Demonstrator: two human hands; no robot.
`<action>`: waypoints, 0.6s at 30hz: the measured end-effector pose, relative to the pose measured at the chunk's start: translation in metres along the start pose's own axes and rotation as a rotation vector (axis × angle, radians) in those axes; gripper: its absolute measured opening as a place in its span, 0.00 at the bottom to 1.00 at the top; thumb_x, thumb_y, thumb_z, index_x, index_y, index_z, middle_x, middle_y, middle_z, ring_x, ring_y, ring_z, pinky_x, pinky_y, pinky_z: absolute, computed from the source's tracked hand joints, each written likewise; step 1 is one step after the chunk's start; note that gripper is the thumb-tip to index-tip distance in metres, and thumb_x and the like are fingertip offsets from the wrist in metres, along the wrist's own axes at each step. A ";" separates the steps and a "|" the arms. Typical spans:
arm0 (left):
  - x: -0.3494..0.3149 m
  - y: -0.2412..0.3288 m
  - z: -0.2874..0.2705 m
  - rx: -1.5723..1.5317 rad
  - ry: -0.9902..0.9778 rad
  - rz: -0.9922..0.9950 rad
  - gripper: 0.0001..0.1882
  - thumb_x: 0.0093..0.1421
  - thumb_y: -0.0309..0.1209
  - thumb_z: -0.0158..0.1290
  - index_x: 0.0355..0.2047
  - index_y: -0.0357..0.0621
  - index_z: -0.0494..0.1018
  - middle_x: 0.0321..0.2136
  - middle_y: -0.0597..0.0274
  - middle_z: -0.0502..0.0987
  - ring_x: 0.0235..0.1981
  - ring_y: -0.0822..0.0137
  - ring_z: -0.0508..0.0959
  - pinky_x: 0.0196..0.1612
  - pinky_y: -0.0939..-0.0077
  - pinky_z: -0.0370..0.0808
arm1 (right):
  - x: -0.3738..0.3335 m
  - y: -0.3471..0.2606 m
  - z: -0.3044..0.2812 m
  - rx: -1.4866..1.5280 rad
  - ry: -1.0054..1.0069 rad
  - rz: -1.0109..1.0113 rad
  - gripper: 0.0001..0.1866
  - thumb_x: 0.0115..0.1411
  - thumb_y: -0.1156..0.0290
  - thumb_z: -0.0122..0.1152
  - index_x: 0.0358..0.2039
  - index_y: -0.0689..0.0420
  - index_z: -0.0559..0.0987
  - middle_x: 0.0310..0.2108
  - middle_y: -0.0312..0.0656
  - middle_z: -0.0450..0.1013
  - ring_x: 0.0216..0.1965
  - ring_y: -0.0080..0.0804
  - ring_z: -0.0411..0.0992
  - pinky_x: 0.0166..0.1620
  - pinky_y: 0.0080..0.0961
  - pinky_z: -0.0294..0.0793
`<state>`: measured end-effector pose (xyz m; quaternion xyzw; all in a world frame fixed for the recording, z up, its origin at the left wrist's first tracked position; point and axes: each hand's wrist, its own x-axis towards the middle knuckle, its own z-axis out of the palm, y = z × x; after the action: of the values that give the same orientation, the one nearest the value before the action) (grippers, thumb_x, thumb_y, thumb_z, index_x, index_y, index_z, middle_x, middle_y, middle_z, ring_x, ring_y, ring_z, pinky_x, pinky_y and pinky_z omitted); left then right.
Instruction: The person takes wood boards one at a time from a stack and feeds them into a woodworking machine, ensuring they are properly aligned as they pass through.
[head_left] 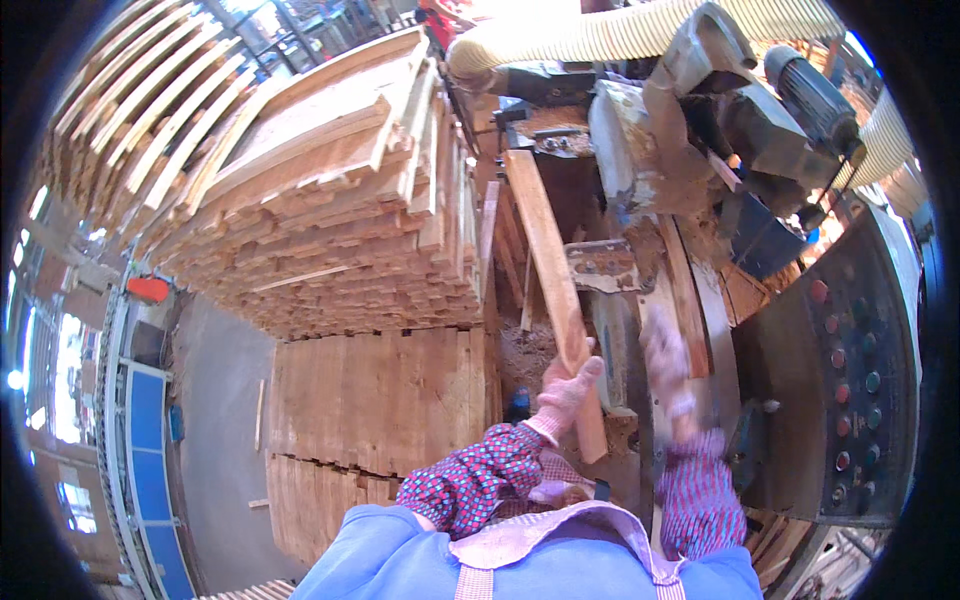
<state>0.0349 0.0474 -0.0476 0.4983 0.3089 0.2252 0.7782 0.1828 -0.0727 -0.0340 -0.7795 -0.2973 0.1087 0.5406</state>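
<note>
Left hand (pixel 568 388): pale pink glove, closed round a long, narrow wooden plank (pixel 545 250), thumb across its upper face. Grip lies nearer the plank's near end; a short length projects past the hand on the near side. The plank slants from near right to far left, its far end reaching the gap between board stack and machine.

Right hand (pixel 668 365): to the right of the left hand, blurred. Whether it is open or closed, or holding anything, cannot be told. Just beside it, to the right, a second wooden strip (pixel 686 300) runs away toward the machine housing (pixel 625 150).

Both forearms covered by patterned sleeves: the left sleeve (pixel 470 480) checked in dark and pink, the right sleeve (pixel 702 500) blurred to stripes. Blue top (pixel 400 560) at the near edge.

Left of the plank: a tall stack of boards (pixel 350 240), edges uneven. Nearer, a lower block of boards (pixel 380 395), laid side by side, with a dark jagged gap across it. Far left, curved-looking slats (pixel 165 105), attributable to lens bend.

Right: dark control panel (pixel 845 400) with rows of red and green buttons. Far right, a grey cylindrical motor (pixel 812 100); across the far side, a cream ribbed hose (pixel 640 38).

Leftmost: grey floor (pixel 220 370), then blue panels (pixel 148 410) in a pale frame.
</note>
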 end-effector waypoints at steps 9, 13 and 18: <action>0.016 0.230 -0.053 1.175 -0.443 1.096 0.22 0.51 0.33 0.63 0.47 0.43 0.75 0.40 0.52 0.80 0.40 0.54 0.80 0.42 0.62 0.79 | -0.266 -0.013 -0.054 -0.538 -0.054 0.317 0.40 0.55 0.68 0.62 0.67 0.64 0.59 0.65 0.60 0.58 0.66 0.54 0.57 0.67 0.40 0.57; 0.115 0.400 -0.136 1.372 0.346 1.420 0.20 0.57 0.36 0.61 0.47 0.39 0.75 0.36 0.47 0.80 0.38 0.51 0.81 0.42 0.63 0.79 | -0.282 0.022 -0.066 -0.892 0.068 0.181 0.35 0.59 0.68 0.56 0.66 0.64 0.60 0.66 0.57 0.57 0.66 0.53 0.57 0.68 0.41 0.55; 0.206 0.568 -0.299 2.237 0.912 0.533 0.30 0.57 0.45 0.57 0.57 0.45 0.69 0.53 0.48 0.74 0.52 0.50 0.76 0.54 0.59 0.74 | -0.125 0.044 -0.059 -1.045 0.078 0.181 0.30 0.64 0.68 0.50 0.66 0.63 0.62 0.67 0.53 0.56 0.67 0.53 0.56 0.68 0.44 0.53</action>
<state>-0.0541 0.6018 0.3251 0.8125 0.4632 0.1420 -0.3242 0.1273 -0.2017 -0.0698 -0.9709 -0.2231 -0.0366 0.0793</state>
